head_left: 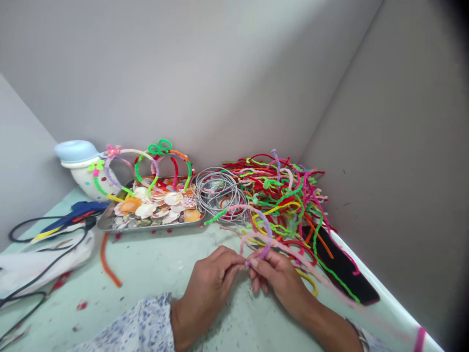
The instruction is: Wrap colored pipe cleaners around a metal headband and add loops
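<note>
Lavender pipe cleaner [264,252] pinched narrow in the fingers [256,262] of the right hand [278,283], left hand [207,286] curled tight just beside them.

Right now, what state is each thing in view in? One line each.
Right hand: pinching purple pipe cleaner
Left hand: fingers curled, meeting right hand
Pipe-cleaner headbands: looped, upright behind tray
Metal tray: heaped with scallop shells
Grey wire: coiled, beside tray
Pipe-cleaner pile: tangled, heaped in corner
Orange pipe cleaner: loose on table
White pot: blue lid on
</note>
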Tool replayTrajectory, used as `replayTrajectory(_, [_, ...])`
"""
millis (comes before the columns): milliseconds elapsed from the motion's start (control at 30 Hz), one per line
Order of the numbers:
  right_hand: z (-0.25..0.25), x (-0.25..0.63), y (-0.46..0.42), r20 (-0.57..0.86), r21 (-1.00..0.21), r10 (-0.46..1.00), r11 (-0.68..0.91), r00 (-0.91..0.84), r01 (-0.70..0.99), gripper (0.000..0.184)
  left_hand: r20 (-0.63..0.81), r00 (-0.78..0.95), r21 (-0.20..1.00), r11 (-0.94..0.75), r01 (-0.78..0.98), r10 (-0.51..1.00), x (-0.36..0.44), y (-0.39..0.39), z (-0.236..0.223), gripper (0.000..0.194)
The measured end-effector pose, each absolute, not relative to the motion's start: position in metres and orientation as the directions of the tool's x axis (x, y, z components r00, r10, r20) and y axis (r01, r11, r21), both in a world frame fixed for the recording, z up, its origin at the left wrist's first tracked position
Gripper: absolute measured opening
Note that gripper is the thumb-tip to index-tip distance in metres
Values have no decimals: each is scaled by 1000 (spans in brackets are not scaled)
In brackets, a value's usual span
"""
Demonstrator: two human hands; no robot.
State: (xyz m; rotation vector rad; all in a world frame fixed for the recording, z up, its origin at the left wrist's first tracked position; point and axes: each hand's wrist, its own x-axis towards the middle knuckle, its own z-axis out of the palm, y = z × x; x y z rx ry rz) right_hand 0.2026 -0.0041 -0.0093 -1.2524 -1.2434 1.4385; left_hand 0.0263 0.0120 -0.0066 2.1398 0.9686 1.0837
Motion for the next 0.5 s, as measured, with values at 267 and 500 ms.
replayTrajectory(267, [-8, 201, -5, -130, -991, 982, -126, -134, 41, 27, 395, 428, 739, -558, 377, 813, 27, 11, -5, 16])
replayTrajectory(500, [-11, 202, -6, -98, -993, 985, -88, -139, 78, 25, 342, 436, 751, -521, 406, 832, 27, 10, -4, 18])
